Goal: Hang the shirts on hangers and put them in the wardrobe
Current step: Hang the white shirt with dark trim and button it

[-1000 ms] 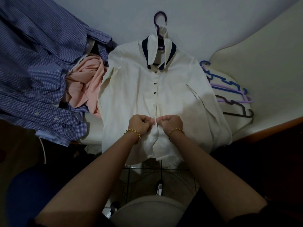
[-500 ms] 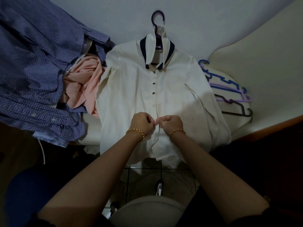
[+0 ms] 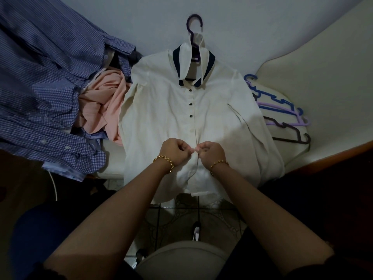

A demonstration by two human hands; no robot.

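As hands (image 3: 175,151) (image 3: 212,153) pinch its placket, shirt (image 3: 161,110) lies spread

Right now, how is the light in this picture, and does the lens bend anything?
Head view: dim light, brightest on the cream shirt; lower corners sink into shadow; the wide lens bows the wooden edge at right; no glare seen.

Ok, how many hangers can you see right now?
4: purple hanger in the white shirt; blue hanger, lilac hanger and dark hanger stacked to its right. More may hide underneath.
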